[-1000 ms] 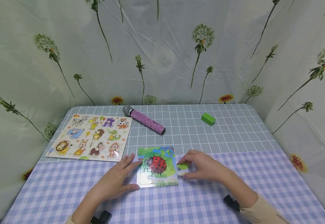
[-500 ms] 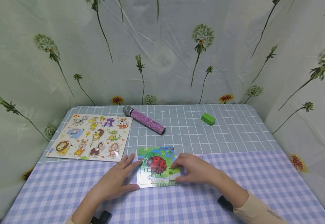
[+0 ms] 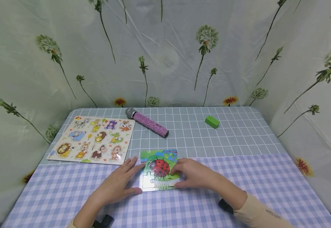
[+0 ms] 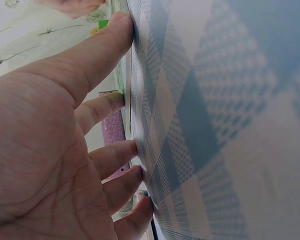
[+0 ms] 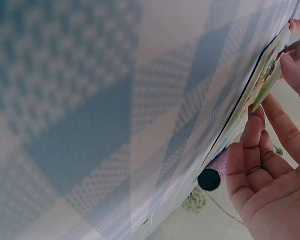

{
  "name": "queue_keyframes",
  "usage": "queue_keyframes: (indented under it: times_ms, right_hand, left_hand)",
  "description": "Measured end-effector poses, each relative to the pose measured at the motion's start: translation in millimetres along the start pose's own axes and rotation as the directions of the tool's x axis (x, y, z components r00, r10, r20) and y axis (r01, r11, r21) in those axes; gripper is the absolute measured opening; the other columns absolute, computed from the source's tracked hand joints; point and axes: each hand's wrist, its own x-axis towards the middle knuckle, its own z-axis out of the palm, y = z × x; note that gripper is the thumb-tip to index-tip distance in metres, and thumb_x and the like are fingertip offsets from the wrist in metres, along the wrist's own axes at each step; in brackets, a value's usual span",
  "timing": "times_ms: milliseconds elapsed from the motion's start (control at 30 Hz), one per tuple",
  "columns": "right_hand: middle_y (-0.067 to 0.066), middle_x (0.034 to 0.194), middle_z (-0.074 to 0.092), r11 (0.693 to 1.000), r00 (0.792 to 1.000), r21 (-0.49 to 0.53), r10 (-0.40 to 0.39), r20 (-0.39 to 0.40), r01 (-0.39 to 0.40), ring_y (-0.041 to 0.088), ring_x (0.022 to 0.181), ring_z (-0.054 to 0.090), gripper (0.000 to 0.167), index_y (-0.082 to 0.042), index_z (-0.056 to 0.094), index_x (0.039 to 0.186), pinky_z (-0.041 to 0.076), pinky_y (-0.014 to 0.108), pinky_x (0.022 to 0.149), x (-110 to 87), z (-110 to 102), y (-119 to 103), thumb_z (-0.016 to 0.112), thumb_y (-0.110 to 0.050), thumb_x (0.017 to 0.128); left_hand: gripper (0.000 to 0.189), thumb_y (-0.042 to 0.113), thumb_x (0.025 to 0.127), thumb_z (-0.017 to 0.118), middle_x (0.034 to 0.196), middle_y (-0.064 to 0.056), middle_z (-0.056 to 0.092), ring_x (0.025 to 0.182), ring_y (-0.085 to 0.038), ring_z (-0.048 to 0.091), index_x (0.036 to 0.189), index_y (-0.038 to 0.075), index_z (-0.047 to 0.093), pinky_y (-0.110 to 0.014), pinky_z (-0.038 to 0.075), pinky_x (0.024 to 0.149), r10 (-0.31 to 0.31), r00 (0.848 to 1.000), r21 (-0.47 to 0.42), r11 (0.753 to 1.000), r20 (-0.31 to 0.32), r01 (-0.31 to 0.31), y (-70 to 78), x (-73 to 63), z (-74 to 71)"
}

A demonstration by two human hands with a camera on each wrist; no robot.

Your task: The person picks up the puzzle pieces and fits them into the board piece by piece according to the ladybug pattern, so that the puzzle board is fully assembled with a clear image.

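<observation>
A ladybug jigsaw puzzle (image 3: 155, 155) lies flat in front of the person. The left hand (image 3: 119, 182) rests at its left edge, fingers spread, with the index fingertip on the puzzle and the thumb by the lower left corner. In the right hand (image 3: 196, 173) a green puzzle piece (image 5: 268, 88) is pinched between thumb and fingers. The right wrist view shows this piece tilted, close over the puzzle's surface. From the head, it overlaps the puzzle's right side and the fingers partly cover it. A pale, shiny patch shows at the puzzle's lower left.
An animal peg-style puzzle board (image 3: 92, 139) lies at the back left. Beside it rests a purple glittery microphone (image 3: 149, 123). A green block (image 3: 212, 122) sits at the back right. A checked cloth (image 3: 165, 210) covers the near part of the table, and a floral curtain hangs behind.
The right hand has carried the puzzle piece leftward from beside the puzzle to over its right side. The left hand has stayed in place.
</observation>
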Motion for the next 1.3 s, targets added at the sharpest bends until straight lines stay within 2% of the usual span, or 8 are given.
queue_keyframes:
  times_ms: [367,600,800,1000,1300]
  right_hand:
    - [-0.007,0.108,0.074,1.0,1.0,-0.012,-0.013,0.021,0.013,0.001,0.099,0.063,0.033,-0.016,0.082,0.116,0.06,0.025,0.093,4.2,1.0,-1.6,0.091,-0.03,0.087]
    - [-0.006,0.106,0.074,1.0,1.0,-0.017,-0.002,0.024,0.003,0.002,0.097,0.063,0.033,-0.016,0.083,0.114,0.06,0.024,0.091,6.5,0.0,-2.9,0.092,-0.031,0.086]
    - [-0.005,0.105,0.075,0.999,1.0,-0.035,-0.003,0.019,0.004,0.004,0.097,0.064,0.034,-0.015,0.083,0.114,0.06,0.024,0.09,8.3,0.7,-4.2,0.093,-0.031,0.085]
    - [-0.005,0.104,0.074,0.999,1.0,-0.034,-0.01,0.021,0.01,0.003,0.095,0.062,0.037,-0.015,0.084,0.115,0.06,0.023,0.089,10.4,1.2,-5.1,0.093,-0.032,0.084]
    - [-0.005,0.104,0.073,1.0,1.0,-0.002,0.004,0.023,-0.004,0.003,0.094,0.061,0.038,-0.014,0.084,0.115,0.059,0.021,0.087,10.8,1.8,-4.7,0.094,-0.032,0.083]
  left_hand:
    - [0.087,0.052,0.089,0.083,0.175,-0.02,0.033,0.16,-0.05,0.031,0.162,0.021,0.049,-0.071,0.036,0.125,-0.002,1.0,0.015,1.0,-0.015,0.003,-1.2,0.1,1.1]
    - [0.088,0.057,0.088,0.082,0.175,-0.02,0.034,0.16,-0.051,0.032,0.162,0.022,0.049,-0.07,0.037,0.124,-0.001,1.0,0.018,1.0,-0.005,0.002,1.4,0.0,-1.1]
    - [0.087,0.055,0.088,0.083,0.174,-0.021,0.034,0.159,-0.051,0.033,0.162,0.021,0.05,-0.07,0.038,0.124,0.006,1.0,0.021,1.0,-0.02,-0.006,0.1,0.1,0.4]
    - [0.087,0.051,0.089,0.084,0.174,-0.02,0.034,0.16,-0.051,0.032,0.162,0.021,0.049,-0.07,0.037,0.124,0.008,1.0,0.024,1.0,-0.028,-0.007,-1.6,0.2,1.1]
    - [0.087,0.055,0.089,0.082,0.174,-0.022,0.035,0.159,-0.052,0.033,0.162,0.021,0.049,-0.072,0.038,0.123,0.02,0.999,0.018,1.0,-0.029,-0.02,-1.6,-0.5,1.4]
